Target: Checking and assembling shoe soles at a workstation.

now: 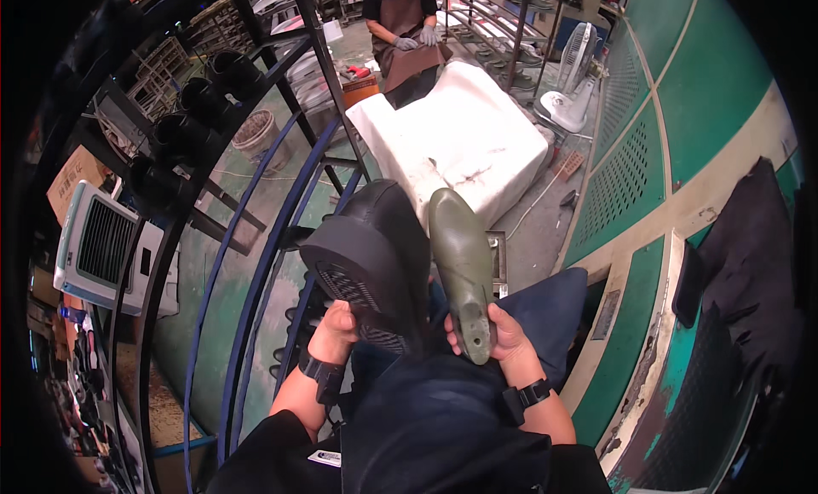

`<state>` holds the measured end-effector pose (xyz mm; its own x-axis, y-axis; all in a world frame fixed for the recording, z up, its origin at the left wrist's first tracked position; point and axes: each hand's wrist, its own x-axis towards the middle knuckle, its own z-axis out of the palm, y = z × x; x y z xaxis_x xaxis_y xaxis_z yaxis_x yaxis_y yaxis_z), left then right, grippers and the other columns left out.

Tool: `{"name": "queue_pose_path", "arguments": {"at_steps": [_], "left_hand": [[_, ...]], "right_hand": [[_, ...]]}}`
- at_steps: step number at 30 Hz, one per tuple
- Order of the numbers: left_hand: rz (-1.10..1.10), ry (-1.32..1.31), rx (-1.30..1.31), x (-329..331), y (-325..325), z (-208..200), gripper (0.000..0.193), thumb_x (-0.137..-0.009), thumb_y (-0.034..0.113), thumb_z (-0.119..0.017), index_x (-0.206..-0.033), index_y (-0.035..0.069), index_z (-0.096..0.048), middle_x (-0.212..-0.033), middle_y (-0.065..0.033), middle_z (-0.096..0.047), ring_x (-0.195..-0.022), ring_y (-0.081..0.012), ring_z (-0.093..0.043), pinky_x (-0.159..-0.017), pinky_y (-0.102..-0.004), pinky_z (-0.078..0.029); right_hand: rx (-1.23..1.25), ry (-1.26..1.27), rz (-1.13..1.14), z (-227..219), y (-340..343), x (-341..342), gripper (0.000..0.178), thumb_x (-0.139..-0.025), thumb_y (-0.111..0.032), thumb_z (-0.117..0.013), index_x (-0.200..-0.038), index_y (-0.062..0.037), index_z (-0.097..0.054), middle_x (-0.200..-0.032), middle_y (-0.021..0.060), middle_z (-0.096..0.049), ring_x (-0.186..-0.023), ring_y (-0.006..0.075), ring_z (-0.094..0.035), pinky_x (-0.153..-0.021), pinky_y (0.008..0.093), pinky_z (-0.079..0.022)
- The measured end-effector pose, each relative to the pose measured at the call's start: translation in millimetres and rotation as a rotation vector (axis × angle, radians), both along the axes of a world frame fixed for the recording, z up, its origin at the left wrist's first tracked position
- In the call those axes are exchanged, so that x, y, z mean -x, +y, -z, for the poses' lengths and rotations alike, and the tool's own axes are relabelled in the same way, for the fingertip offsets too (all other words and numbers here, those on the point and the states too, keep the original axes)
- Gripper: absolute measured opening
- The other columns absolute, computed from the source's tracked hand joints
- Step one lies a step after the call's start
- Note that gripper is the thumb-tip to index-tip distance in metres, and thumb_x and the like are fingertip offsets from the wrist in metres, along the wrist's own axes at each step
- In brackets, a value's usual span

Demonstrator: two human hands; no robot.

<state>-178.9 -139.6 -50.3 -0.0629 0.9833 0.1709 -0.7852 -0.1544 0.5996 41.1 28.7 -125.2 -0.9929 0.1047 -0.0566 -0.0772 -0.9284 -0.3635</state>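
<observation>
A black boot [383, 238] with a thick treaded sole is in my left hand [336, 330], tilted so part of the sole shows. My thumb lies along the sole's edge; the boot hides the other fingers. My right hand [503, 332] grips an olive-green shoe last [460, 255] by its narrow end, which has a small hole. The last's rounded end points away from me. It is beside the boot, to the right, and clear of its opening. Both are held above my lap.
On the left a dark metal rack [247, 323] carries several black boots [204, 102]. Ahead is a large white-covered block [477, 136], with a seated person [405, 34] in gloves and apron behind it. A fan [571, 85] and a green machine [630, 179] stand right.
</observation>
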Motion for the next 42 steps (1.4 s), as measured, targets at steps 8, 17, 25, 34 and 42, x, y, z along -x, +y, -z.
{"name": "queue_pose_path", "arguments": {"at_steps": [8, 17, 25, 34, 42], "left_hand": [[-0.215, -0.099, 0.007, 31, -85, 15, 0.114, -0.06, 0.028, -0.087, -0.152, 0.006, -0.022, -0.145, -0.0335, -0.034, -0.108, -0.054, -0.058, -0.086, -0.0632, -0.054], [-0.652, 0.387, 0.187, 51, -131, 19, 0.117, -0.06, 0.036, -0.088, -0.152, 0.004, -0.023, -0.144, -0.0257, -0.041, -0.121, -0.0391, -0.056, -0.099, -0.0511, -0.049], [-0.735, 1.413, 0.536, 60, -96, -9, 0.044, -0.076, 0.04, -0.079, -0.097, 0.004, -0.065, -0.099, -0.0075, -0.063, -0.096, -0.0232, -0.059, -0.086, -0.0409, -0.046], [-0.687, 1.392, 0.85, 114, -100, 107, 0.038, -0.084, 0.035, -0.068, -0.1, 0.001, -0.062, -0.092, -0.0198, -0.066, -0.09, -0.0387, -0.063, -0.076, -0.0465, -0.048], [-0.661, 1.653, 1.413, 160, -167, 242, 0.033, -0.083, 0.018, -0.059, -0.113, 0.003, -0.06, -0.113, -0.0179, -0.064, -0.106, -0.036, -0.061, -0.09, -0.0475, -0.048]], "right_hand": [[-0.186, -0.137, 0.058, -50, 83, 100, 0.054, -0.097, -0.044, -0.051, -0.131, -0.002, -0.049, -0.111, 0.0212, -0.063, -0.091, 0.0333, -0.067, -0.066, 0.0459, -0.058], [-0.334, -0.254, -0.229, -22, 20, 179, 0.071, -0.099, -0.059, -0.034, -0.141, -0.0023, -0.039, -0.125, 0.0222, -0.059, -0.095, 0.033, -0.068, -0.068, 0.0387, -0.06], [-0.479, -0.304, -0.344, -48, -72, 164, 0.055, -0.096, -0.03, -0.054, -0.146, -0.0109, -0.041, -0.146, 0.0093, -0.042, -0.131, 0.0229, -0.045, -0.1, 0.0436, -0.046], [-1.035, -0.381, -0.502, -63, -59, 157, 0.045, -0.098, -0.019, -0.055, -0.139, -0.002, -0.049, -0.145, 0.0126, -0.046, -0.12, 0.0249, -0.057, -0.094, 0.0364, -0.05], [-1.055, -0.466, -0.362, -89, -17, 126, 0.041, -0.098, -0.017, -0.052, -0.136, -0.0005, -0.051, -0.129, 0.0168, -0.059, -0.113, 0.0265, -0.063, -0.094, 0.0348, -0.05]]}}
